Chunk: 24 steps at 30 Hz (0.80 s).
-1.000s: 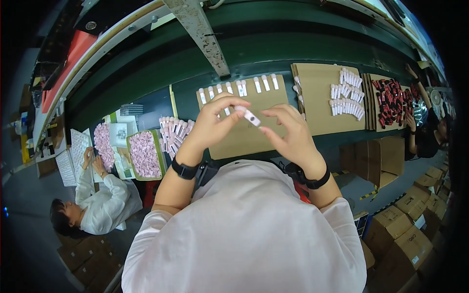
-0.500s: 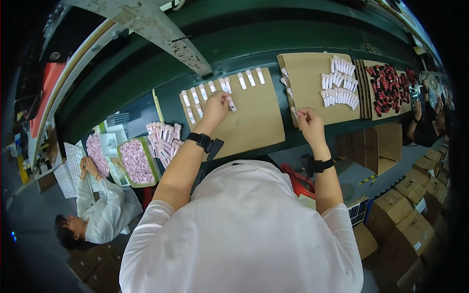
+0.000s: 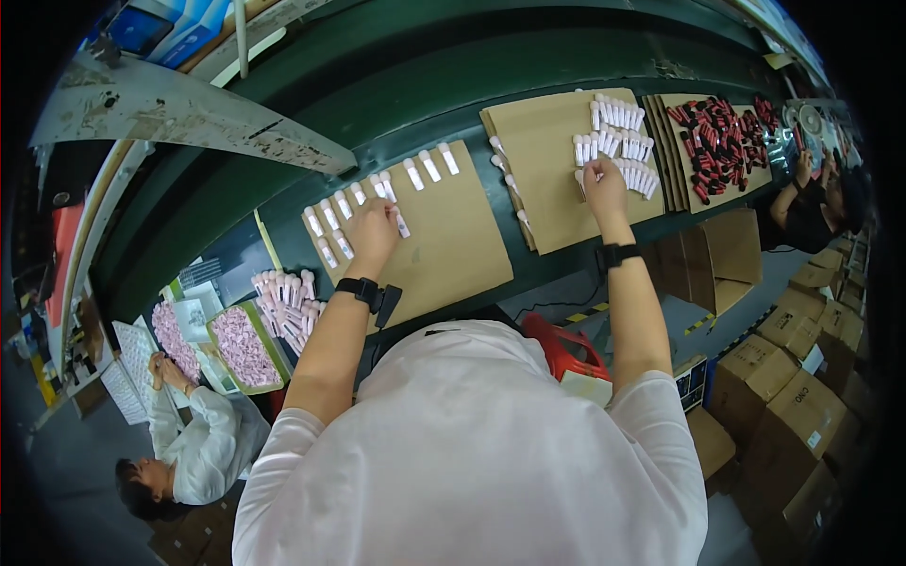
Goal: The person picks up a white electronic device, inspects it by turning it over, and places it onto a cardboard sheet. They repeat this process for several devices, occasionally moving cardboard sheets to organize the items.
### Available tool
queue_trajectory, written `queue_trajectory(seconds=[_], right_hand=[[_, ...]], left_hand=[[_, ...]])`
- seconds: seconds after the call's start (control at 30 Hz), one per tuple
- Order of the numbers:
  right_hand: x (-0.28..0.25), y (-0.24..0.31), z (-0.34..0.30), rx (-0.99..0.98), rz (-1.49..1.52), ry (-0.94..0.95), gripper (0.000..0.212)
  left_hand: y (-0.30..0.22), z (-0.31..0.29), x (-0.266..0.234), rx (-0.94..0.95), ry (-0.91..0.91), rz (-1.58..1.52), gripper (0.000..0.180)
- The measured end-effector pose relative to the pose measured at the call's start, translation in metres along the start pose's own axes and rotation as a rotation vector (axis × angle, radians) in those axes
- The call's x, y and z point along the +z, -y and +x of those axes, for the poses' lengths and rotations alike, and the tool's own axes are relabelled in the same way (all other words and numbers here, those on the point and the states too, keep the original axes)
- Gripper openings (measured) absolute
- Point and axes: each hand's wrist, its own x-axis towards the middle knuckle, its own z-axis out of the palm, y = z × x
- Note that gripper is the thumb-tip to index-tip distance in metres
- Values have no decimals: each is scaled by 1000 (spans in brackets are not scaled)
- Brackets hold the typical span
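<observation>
Small white tubes with pale pink rounded caps lie in loose rows on a brown cardboard sheet (image 3: 453, 250) in front of me. My left hand (image 3: 376, 231) is over this sheet, its fingers closed at the top of one tube (image 3: 404, 225). To the right, my right hand (image 3: 606, 189) reaches over a stack of cardboard sheets (image 3: 552, 222). Its fingertips are pinched around a tube (image 3: 581, 179) at the left end of the lowest row, partly hidden by the fingers. Rows of similar tubes (image 3: 618, 113) lie beyond that hand.
More tubes (image 3: 283, 302) are heaped at left, beside a green-rimmed tray (image 3: 283, 363) of small pink pieces. A co-worker in white (image 3: 212, 434) sits there. Red-and-black tubes (image 3: 713, 141) cover cardboard at right, near another person (image 3: 797, 203). Cartons (image 3: 755, 377) stand below right.
My right hand has moved from the stack's left edge to the tube rows on it. My left hand stays at the same tube. The whole view has shifted toward the right.
</observation>
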Motion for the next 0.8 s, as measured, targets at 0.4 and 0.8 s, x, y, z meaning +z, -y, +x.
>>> queue_trajectory(seconds=[0.4, 0.8], right_hand=[[9, 9, 24, 51, -465, 3, 25], [-38, 228, -62, -485, 400, 306, 20]], left_hand=[[-21, -3, -10, 13, -122, 16, 7], [-127, -27, -141, 1, 242, -782, 26]])
